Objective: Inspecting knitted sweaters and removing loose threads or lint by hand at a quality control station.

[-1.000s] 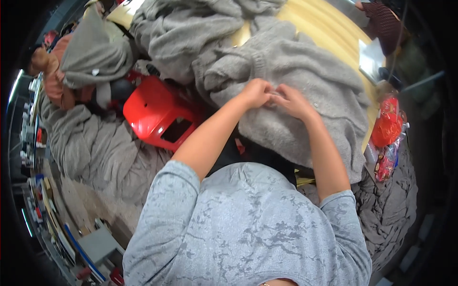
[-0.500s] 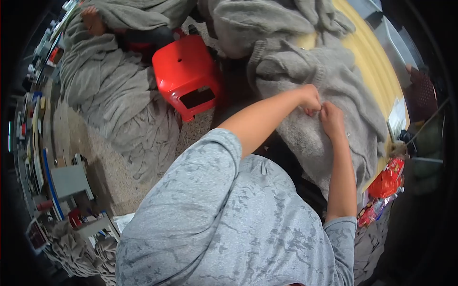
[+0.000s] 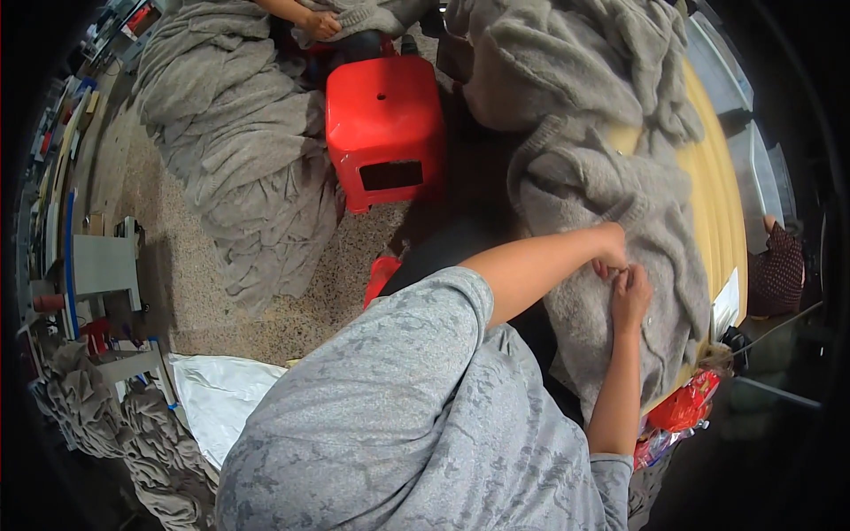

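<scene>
A grey knitted garment (image 3: pixel 580 296) lies over the near side of a yellow table and hangs down at its edge. My left hand (image 3: pixel 609 247) is closed in a pinch on it. Right beside it, with fingertips almost touching, my right hand (image 3: pixel 631 296) is also closed on the knit. What sits exactly between the fingertips is too small to make out. A ribbed band of the garment runs just beyond my hands.
More grey knitwear (image 3: pixel 567 62) is heaped farther along the yellow table (image 3: pixel 717 203). A red plastic stool (image 3: pixel 382 97) stands left of it, near a large knit pile (image 3: pixel 239 168). Another person's hand (image 3: pixel 320 25) rests at the far left. Clear plastic bins (image 3: pixel 751 168) line the right.
The whole view has shifted, so stool, table and hands sit farther right and more white sheet shows at lower left. Both my hands stay close together on the garment.
</scene>
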Demonstrator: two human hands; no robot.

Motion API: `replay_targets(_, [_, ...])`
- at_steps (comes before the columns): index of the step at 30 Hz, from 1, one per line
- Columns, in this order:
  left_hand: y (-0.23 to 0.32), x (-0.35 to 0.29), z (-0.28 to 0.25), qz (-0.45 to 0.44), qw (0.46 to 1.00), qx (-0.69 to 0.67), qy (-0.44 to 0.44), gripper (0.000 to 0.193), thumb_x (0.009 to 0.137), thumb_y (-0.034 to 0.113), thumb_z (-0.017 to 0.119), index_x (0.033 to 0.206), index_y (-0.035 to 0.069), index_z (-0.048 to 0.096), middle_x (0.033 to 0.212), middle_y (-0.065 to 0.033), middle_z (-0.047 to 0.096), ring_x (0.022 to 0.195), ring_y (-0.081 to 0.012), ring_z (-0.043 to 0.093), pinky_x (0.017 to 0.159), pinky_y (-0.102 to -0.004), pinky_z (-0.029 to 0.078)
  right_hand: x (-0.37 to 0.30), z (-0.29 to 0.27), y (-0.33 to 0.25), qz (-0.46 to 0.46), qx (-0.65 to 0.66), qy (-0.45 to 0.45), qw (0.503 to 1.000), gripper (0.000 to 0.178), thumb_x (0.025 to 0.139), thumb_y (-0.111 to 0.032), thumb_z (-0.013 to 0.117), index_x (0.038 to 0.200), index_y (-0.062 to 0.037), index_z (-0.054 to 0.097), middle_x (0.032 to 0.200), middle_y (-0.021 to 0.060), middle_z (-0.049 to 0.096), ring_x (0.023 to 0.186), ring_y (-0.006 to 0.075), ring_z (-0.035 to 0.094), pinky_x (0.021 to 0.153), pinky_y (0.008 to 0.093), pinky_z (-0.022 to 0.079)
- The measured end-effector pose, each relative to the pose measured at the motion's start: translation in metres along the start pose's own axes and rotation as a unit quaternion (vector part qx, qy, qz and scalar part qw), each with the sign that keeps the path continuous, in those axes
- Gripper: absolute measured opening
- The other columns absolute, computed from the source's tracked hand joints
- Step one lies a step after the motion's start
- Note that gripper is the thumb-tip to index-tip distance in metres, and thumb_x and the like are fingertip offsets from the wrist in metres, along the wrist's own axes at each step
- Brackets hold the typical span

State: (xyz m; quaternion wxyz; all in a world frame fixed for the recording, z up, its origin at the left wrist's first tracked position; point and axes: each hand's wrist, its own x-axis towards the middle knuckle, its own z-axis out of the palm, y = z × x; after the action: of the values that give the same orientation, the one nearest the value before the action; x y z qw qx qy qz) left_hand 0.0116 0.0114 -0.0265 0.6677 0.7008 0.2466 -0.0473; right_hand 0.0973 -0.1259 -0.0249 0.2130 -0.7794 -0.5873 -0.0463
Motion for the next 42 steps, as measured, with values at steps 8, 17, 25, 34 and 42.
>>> replay_targets(8, [-0.001, -0.003, 0.002, -0.005, 1.0, 0.01, 0.028, 0.014, 0.068, 0.012, 0.064, 0.058, 0.003, 0.065, 0.063, -0.0099, 0.066, 0.053, -0.015, 0.063, 0.054, -0.0283, 0.053, 0.011, -0.002, -0.011, 0.036, -0.016, -0.035, 0.999, 0.009, 0.082, -0.008, 0.054, 0.081, 0.0003, 0.055, 0.069, 0.0191, 0.058, 0.064, 0.0351, 0.056, 0.061, 0.0392, 0.044])
replay_targets(17, [-0.006, 0.0, 0.009, 0.001, 0.998, 0.002, 0.055, 0.005, 0.062, 0.009, 0.07, 0.06, 0.005, 0.068, 0.062, -0.0095, 0.065, 0.058, -0.0157, 0.064, 0.056, -0.0283, 0.05, 0.006, -0.005, -0.009, 0.065, -0.012, -0.004, 0.998, 0.01, 0.081, -0.009, 0.054, 0.082, 0.0015, 0.055, 0.062, 0.0163, 0.055, 0.054, 0.0244, 0.05, 0.055, 0.035, 0.042])
replay_targets(25, [-0.002, 0.009, 0.004, 0.009, 0.995, 0.076, -0.056, 0.016, 0.076, 0.016, 0.062, 0.065, 0.005, 0.067, 0.071, -0.0059, 0.068, 0.061, -0.0123, 0.064, 0.057, -0.0262, 0.052, 0.005, -0.005, -0.013, 0.132, -0.002, -0.028, 0.991, 0.011, 0.083, -0.007, 0.051, 0.083, 0.002, 0.056, 0.063, 0.0157, 0.055, 0.056, 0.0212, 0.051, 0.056, 0.0337, 0.042])
replay_targets(34, [-0.005, 0.0, 0.006, 0.022, 0.999, 0.041, 0.021, 0.013, 0.073, 0.005, 0.062, 0.061, 0.003, 0.067, 0.062, -0.0071, 0.065, 0.056, -0.0134, 0.063, 0.057, -0.0274, 0.052, 0.015, -0.008, 0.029, 0.128, 0.069, -0.138, 0.98, 0.012, 0.082, -0.006, 0.05, 0.083, 0.0035, 0.058, 0.066, 0.0115, 0.059, 0.06, 0.0146, 0.051, 0.059, 0.0292, 0.043])
replay_targets(42, [-0.005, 0.019, 0.007, 0.038, 0.992, 0.109, -0.042, 0.007, 0.069, 0.01, 0.068, 0.063, 0.009, 0.07, 0.066, -0.0043, 0.067, 0.06, -0.0101, 0.064, 0.06, -0.0262, 0.051, 0.026, -0.015, 0.002, 0.231, 0.202, -0.206, 0.929, 0.013, 0.079, -0.004, 0.05, 0.077, 0.0048, 0.06, 0.07, 0.0034, 0.061, 0.064, 0.0088, 0.053, 0.06, 0.022, 0.041])
